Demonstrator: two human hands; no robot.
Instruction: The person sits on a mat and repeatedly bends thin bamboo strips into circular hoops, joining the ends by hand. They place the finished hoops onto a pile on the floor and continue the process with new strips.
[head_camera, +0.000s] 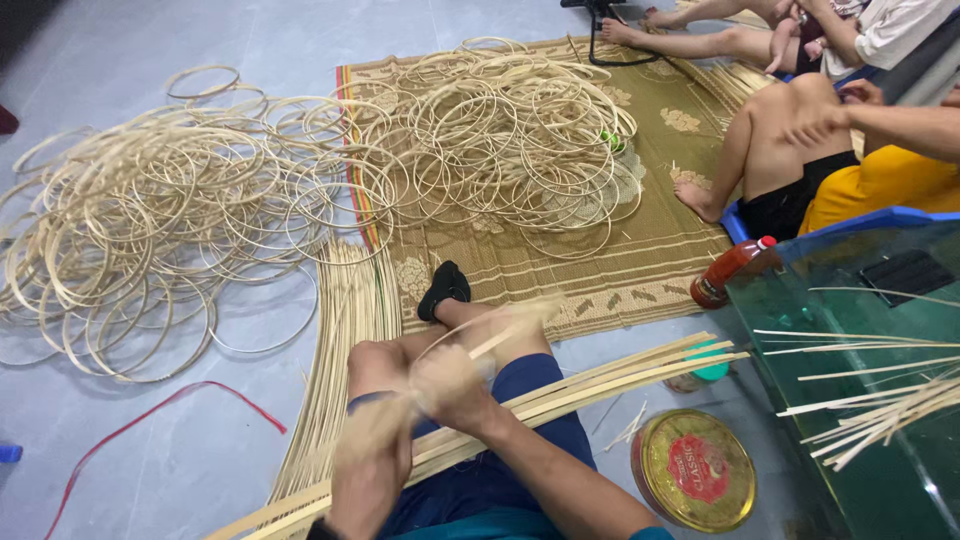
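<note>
Two hands work close together over the person's lap, both smeared by motion blur. The left hand (372, 462) sits low by the knee and looks closed around the near end of a thin pale bamboo strip (500, 335); the right hand (450, 388) is curled on the same strip a little farther up. How tightly either one grips, I cannot tell through the blur.

That strip rises from the hands up and to the right, its long axis slanting toward the sole of the black-socked foot (444, 288), and a faint arc suggests that it is being bent. By its look it is light, springy and narrow, stiff along its length but ready to flex into a curve; its edges may be sharp, so a hold on the flat faces, near the ends, seems soundest.

Across the thighs lies a bundle of long flat bamboo slats (620, 375), pointing from lower left to upper right. On the grey floor (200, 460) spread heaps of finished bamboo hoops (150, 230), more of them on the woven brown mat (640, 260). A round gold tin with a red lid label (693, 469) sits just beside the right knee, and other people sit at the mat's far edge.
</note>
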